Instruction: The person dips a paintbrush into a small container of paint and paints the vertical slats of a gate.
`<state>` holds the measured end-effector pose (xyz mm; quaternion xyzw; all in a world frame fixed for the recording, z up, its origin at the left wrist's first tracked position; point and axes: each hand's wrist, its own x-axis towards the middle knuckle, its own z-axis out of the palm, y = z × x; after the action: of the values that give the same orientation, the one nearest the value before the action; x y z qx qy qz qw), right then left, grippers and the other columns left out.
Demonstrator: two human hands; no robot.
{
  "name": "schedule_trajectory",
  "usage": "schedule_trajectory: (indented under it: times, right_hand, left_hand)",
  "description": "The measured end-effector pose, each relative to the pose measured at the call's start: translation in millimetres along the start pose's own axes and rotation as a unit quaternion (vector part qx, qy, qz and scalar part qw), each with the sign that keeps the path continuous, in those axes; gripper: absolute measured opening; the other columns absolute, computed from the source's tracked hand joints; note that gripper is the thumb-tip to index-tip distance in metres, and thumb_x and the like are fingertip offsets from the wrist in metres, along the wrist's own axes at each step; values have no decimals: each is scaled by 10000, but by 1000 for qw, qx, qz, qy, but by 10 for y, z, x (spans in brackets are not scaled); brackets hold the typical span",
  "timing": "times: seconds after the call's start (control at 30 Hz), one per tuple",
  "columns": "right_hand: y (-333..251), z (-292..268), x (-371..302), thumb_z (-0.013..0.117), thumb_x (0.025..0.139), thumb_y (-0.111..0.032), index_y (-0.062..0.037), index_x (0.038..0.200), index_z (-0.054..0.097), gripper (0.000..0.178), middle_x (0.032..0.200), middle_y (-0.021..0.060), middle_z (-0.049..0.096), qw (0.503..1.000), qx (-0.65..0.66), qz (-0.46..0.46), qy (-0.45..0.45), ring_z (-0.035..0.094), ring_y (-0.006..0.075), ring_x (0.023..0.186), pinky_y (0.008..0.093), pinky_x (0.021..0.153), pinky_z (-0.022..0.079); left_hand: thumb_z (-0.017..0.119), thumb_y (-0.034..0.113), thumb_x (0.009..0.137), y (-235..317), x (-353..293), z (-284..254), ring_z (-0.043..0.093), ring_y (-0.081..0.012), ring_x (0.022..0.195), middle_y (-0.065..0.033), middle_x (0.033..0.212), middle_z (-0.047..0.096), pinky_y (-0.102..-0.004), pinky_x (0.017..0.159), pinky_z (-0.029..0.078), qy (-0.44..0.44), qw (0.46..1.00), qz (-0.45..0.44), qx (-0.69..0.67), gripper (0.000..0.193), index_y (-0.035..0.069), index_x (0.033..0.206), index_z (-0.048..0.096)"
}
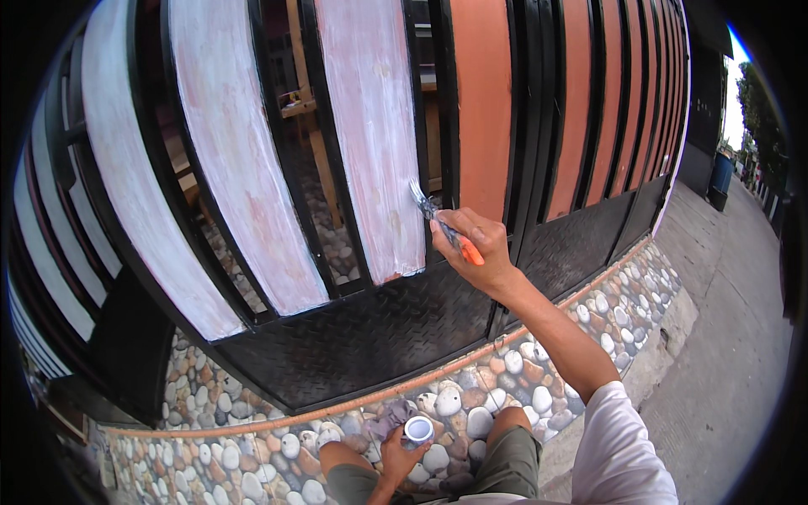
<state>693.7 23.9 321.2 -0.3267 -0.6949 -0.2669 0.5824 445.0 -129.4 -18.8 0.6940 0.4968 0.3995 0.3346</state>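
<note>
Two hands: bristly paintbrush (444, 225), small round white-filled can (418, 430).

— How many slats do you see whitened on the gate?

— You have four white-coated slats: the nearest one (374, 135) at 12 o'clock, two more (240, 151) (139, 168) toward 10, and a fourth (52, 252) at 9.

— And the unpainted ones?

— You can count about six orange slats (482, 105) between 12 and 2, though the far ones crowd together.

— Tools?

— You hold one brush (442, 225) in your one right hand (475, 244), and one small round can (418, 430) in your one left hand (400, 459) at 6 o'clock.
</note>
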Motion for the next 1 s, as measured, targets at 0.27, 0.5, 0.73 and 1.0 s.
schedule_trajectory:
  times: [0.27,0.5,0.73,1.0]
  right_hand:
    - [-31,-124,-538,759,810,-81,-27,899,700,120,782,106,692,992,28,54,-112,672,264,591,335,535,524]
    - [101,-182,356,735,845,-68,-45,911,698,79,808,81,689,997,15,-36,-62,681,250,643,334,549,529]
    - [-153,19,-110,721,795,-52,-78,1102,644,318,905,57,611,976,-42,-113,-182,660,229,809,335,586,537]
    - [-238,60,-286,743,779,-95,-69,982,644,228,825,62,578,941,50,-107,-316,642,256,725,387,568,499]
  left_hand:
    - [923,293,677,51,-76,-36,717,-312,895,-156,996,730,-397,802,565,-6,1000,-4,22,563,27,1118,695]
    - [919,284,684,61,25,-38,716,-291,883,-151,995,728,-385,795,564,-7,1000,-10,6,560,26,1126,693]
    - [917,296,689,29,16,-22,716,-293,893,-156,1012,727,-390,800,566,-5,1000,-12,1,581,26,1148,685]
    - [922,304,682,-6,-19,-61,715,-299,907,-169,1028,721,-391,802,569,-8,999,-34,18,605,19,1158,681]
